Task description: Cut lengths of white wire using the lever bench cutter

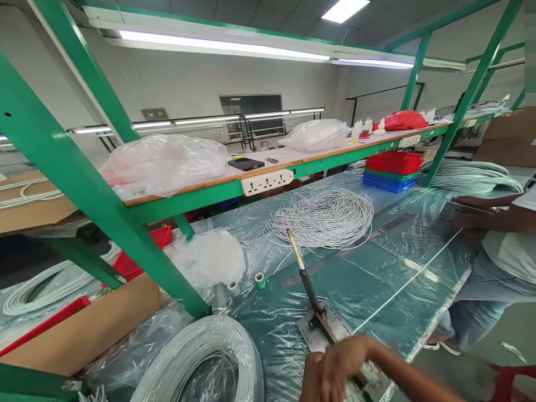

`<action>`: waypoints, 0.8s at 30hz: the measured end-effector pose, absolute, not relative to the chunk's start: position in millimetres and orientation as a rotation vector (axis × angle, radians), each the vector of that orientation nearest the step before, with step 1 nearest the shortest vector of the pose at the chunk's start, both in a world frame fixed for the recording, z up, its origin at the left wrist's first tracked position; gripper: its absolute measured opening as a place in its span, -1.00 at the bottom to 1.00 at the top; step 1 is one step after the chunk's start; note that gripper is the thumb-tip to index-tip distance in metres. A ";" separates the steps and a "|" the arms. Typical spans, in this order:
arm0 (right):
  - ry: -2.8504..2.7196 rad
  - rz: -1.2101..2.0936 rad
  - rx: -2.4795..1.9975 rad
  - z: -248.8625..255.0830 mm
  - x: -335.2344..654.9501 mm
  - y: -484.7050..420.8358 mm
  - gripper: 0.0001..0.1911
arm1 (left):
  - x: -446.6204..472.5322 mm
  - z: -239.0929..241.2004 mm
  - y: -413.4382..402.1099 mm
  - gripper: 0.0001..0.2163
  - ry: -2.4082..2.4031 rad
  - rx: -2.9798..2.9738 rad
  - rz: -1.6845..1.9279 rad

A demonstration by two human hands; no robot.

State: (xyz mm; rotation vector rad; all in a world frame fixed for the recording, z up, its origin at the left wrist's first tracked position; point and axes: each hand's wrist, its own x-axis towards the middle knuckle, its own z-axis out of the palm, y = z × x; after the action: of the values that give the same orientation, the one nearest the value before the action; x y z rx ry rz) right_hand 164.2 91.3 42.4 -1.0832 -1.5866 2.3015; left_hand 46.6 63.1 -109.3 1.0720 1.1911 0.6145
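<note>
Both hands met at the bottom edge, blurred: the right hand (349, 365) curled over the cutter (324, 329) base, the left hand (312, 379) pressed beside it; whether either gripped anything could not be told. A white wire (408, 282) ran taut from the cutter across the plastic-covered table (368, 279) toward a co-worker (502, 234) seated at right. The cutter's lever stood raised, near a wire coil (322, 218).

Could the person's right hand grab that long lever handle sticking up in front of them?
Probably yes. The right hand rests at the base of the cutter, and the lever handle rises just beyond it, with only bare plastic sheeting around it and nothing blocking the way.
</note>
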 end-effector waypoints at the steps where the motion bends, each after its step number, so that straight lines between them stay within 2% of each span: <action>1: -1.536 2.254 -1.125 52.1 170.4 109.2 -0.66 | 49.5 -110.3 62.0 -0.62 1.232 1.102 0.579; 3: -1.266 1.874 -1.299 70.6 177.7 153.1 -0.62 | 55.1 -111.7 59.1 -0.61 1.352 1.136 0.562; 5: -1.142 1.690 -1.352 83.6 176.5 199.5 -0.55 | 59.1 -112.1 56.9 -0.60 1.430 1.097 0.619; 11: -1.018 1.732 -1.418 87.9 144.2 272.0 -0.36 | 59.8 -107.2 55.3 -0.60 1.449 1.041 0.599; 16: -0.948 1.801 -1.378 96.3 150.5 257.9 -0.36 | 57.6 -105.4 51.4 -0.67 1.424 1.071 0.673; 20: -0.936 1.892 -1.297 113.2 189.2 212.7 -0.35 | 58.9 -107.7 54.4 -0.91 1.442 1.175 0.766; 24: -0.905 1.988 -1.272 118.1 231.4 143.2 -0.50 | 66.6 -110.8 62.0 -0.90 1.445 0.921 0.588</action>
State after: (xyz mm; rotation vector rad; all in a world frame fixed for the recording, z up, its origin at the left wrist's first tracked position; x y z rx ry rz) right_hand 231.4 143.2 118.1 -1.2723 -0.9054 1.9876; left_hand 66.6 62.0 -110.8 0.9214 1.4452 0.5882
